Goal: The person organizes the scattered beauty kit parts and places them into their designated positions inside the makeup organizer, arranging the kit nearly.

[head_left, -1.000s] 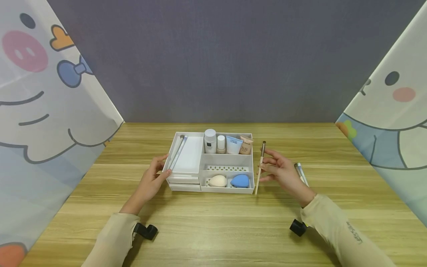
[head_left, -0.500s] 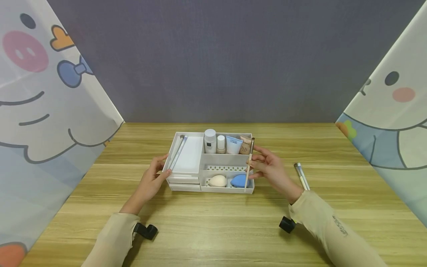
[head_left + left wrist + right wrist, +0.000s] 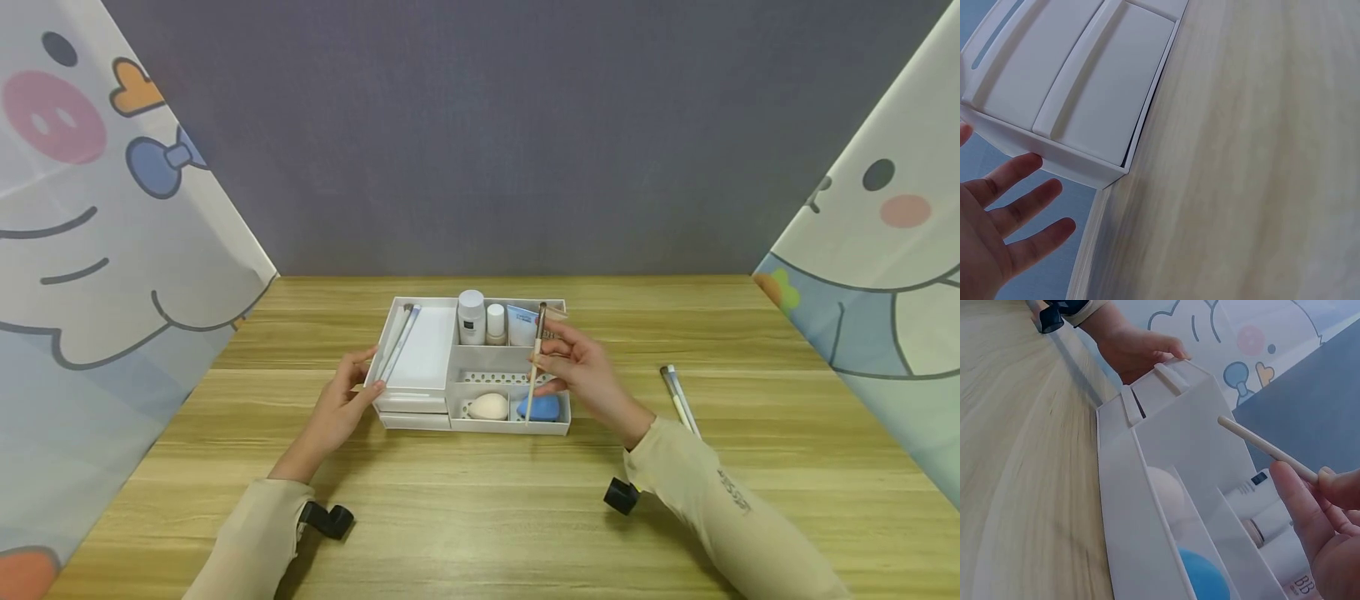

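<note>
On the wooden table [image 3: 480, 517] the white organizer [image 3: 431, 358] sits mid-desk; my left hand [image 3: 339, 410] steadies its left edge, fingers straight and slightly spread. My right hand [image 3: 581, 371] pinches the makeup brush [image 3: 534, 360] above the sponge compartments. Step looks like stowing it; next needs lowering into a free slot.

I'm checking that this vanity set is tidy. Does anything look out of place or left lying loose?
Mostly tidy. Two brushes lie loose on the table, right of the white organizer, while two others sit in its left tray. The right hand holds one brush above the compartments. Nothing looks spilled or broken.
</note>
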The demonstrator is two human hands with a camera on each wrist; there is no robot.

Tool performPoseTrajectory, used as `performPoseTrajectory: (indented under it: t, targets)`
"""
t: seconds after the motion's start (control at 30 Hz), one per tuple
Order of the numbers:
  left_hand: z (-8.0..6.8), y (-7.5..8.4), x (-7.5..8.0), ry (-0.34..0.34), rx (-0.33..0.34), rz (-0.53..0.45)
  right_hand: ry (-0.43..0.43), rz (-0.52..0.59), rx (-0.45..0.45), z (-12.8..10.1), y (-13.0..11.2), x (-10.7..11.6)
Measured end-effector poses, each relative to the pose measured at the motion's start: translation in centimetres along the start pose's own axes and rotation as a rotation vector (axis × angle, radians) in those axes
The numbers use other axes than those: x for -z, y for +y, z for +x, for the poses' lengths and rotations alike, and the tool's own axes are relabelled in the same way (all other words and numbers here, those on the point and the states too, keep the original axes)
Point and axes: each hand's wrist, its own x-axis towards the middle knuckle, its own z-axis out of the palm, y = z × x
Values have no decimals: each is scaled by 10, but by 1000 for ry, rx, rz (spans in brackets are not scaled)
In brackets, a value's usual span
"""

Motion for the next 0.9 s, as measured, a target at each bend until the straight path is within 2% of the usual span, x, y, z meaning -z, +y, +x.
performPoseTrajectory:
  t: [0.37,0.9]
  targets:
    - [0,-1,0,2,-12,3,9,0,-5,10,0,-13]
    - [0,0,1,-3,-15,16,-24,15,7,30,-5,-43]
